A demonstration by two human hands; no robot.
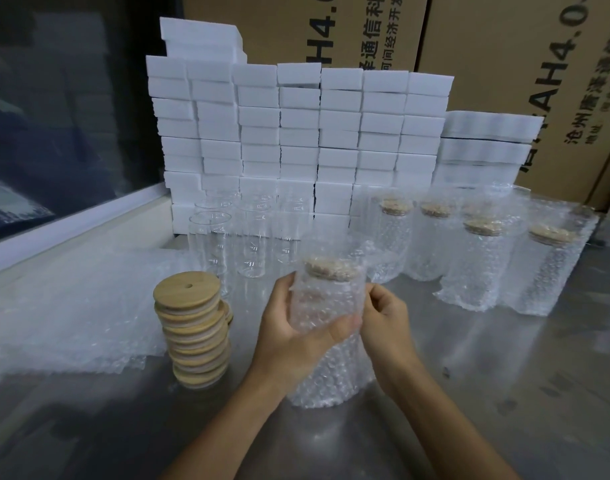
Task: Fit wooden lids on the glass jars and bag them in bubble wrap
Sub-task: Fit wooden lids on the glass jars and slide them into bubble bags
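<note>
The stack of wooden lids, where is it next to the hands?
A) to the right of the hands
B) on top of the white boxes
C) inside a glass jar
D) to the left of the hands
D: the stack of wooden lids stands on the table to the left of the left hand, which grips the bubble-wrapped jar together with the right hand.

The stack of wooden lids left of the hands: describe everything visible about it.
The stack of wooden lids stands on the metal table, left of the left hand and untouched by it. It holds roughly ten round, light-coloured discs that look like bamboo, with paler rings between them. The top lid shows a small round hole near its centre. The pile leans and is uneven, with one lid poking out to the right. Flat bubble wrap sheets lie just to its left; empty glass jars stand behind it.
</note>
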